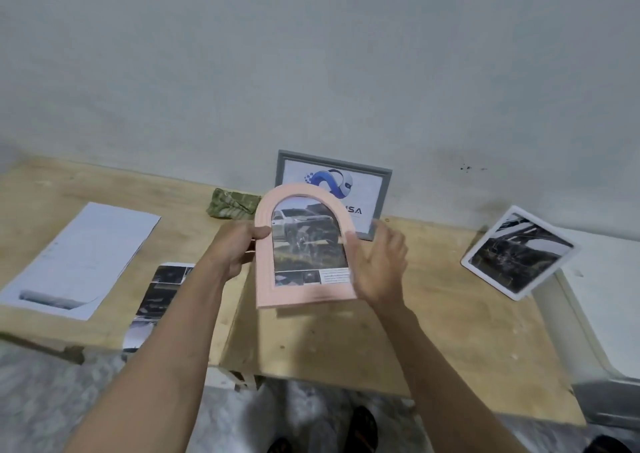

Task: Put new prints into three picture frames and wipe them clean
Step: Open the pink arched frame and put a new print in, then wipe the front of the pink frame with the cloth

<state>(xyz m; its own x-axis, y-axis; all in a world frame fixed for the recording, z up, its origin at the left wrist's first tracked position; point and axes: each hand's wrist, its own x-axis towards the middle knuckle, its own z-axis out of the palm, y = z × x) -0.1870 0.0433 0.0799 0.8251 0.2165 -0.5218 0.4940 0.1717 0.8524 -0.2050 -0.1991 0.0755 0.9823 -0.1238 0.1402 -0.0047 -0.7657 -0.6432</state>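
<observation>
Left hand (239, 245) grips pink frame (304, 290) (arched)

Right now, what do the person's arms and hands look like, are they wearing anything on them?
Both arms are bare as far as the picture shows, with no sleeves. The left hand and right hand have no gloves, and no watch, ring or band can be seen.

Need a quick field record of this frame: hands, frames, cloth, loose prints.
left hand: grips left edge of pink arched frame, held above the table
right hand: open, fingers at the frame's right edge
pink arched frame: holds a truck print
grey frame: leans on wall, logo print inside
white frame: stands tilted at right, dark print inside
green cloth: bunched near wall, untouched
loose prints: lying flat at left
</observation>
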